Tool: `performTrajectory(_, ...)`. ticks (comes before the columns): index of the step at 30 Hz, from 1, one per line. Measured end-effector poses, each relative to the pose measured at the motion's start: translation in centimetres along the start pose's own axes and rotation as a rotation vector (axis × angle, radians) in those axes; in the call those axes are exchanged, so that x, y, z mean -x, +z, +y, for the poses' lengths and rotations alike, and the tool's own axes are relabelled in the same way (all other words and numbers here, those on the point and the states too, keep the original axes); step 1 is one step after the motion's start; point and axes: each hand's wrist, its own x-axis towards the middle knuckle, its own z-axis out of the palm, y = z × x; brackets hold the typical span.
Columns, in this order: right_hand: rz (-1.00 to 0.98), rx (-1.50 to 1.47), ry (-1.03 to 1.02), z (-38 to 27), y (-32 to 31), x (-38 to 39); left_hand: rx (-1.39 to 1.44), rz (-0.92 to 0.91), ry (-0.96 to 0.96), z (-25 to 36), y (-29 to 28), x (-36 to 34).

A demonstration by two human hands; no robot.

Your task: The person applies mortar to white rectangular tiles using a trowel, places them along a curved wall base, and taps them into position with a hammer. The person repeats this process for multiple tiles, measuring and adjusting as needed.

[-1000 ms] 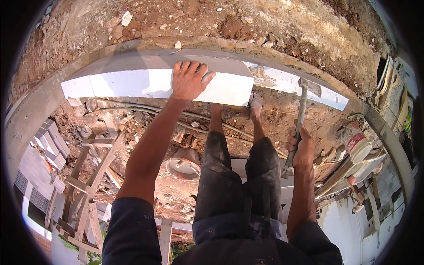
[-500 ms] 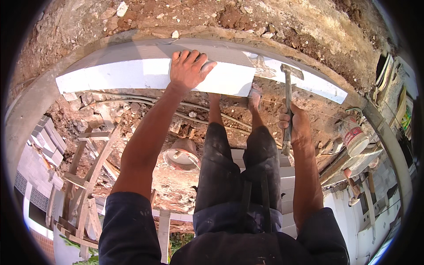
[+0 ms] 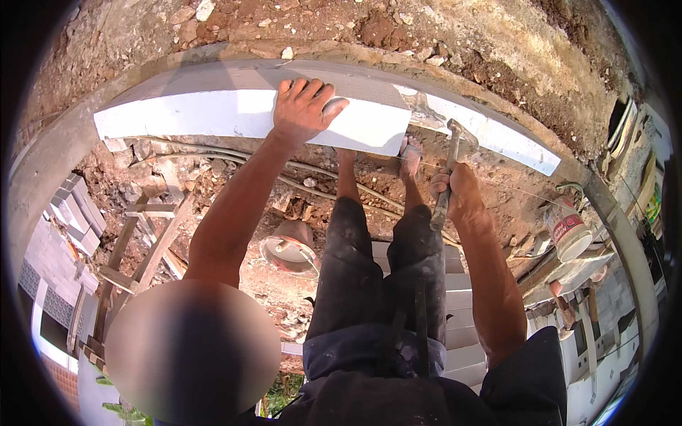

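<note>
My left hand [image 3: 304, 113] lies over the front edge of a long white block [image 3: 192, 116], its fingers stretched onto the top and the thumb apart. The block sits on the low wall in front of me. My right hand [image 3: 463, 190] is wrapped around the wooden handle of a hammer [image 3: 452, 148]. The hammer's head is at the far end, near the gap between this block and a second white block [image 3: 515, 144] on the right. A thin string line [image 3: 515, 185] runs past my right hand. Wet-looking mortar [image 3: 425, 113] shows in the gap.
Below the wall are hoses [image 3: 312, 186], rubble and my bare feet. A mortar-stained bucket [image 3: 290, 245] stands left of my legs, and a white-and-red bucket [image 3: 570, 234] lies tilted at right. A wooden frame [image 3: 145, 248] and stacked blocks [image 3: 74, 216] are at left.
My right hand has moved left and slightly down with the hammer, which now tilts more. My left hand stays on the block. A blurred round patch now covers the lower left.
</note>
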Motion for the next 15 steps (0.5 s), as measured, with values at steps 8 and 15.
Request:
performTrajectory(8, 0.073, 0.754, -0.265, 1.1, -0.7, 3.2, 0.027, -0.125, -0.051, 0.0, -0.2, 1.0)
performTrajectory(15, -0.043, 1.519, -1.188, 4.4, -8.5, 2.6, -0.150, -0.016, -0.679, -4.0, -5.5, 3.9)
